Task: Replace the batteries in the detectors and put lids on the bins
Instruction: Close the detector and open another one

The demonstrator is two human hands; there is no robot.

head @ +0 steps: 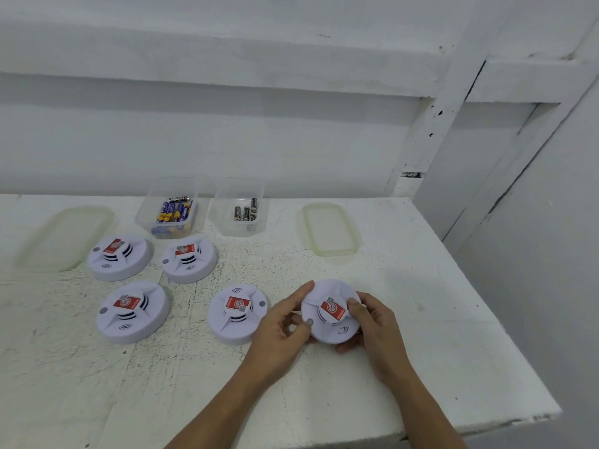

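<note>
Both hands grip one detector (331,311) between them at the table's (421,367) near right: left hand (281,328) pinches its left rim, right hand (372,325) cups the right. I judge a twist-open comes next, about its upright axis.

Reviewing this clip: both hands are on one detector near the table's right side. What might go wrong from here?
1. The held detector, gripped by the left hand and right hand, looks raised off the table; a slip while opening it may drop it.
2. Two open bins sit side by side: the left bin with blue-and-yellow batteries, the right bin with dark ones. Old and new could get mixed.
3. Both lids lie off the bins, easily forgotten.
</note>
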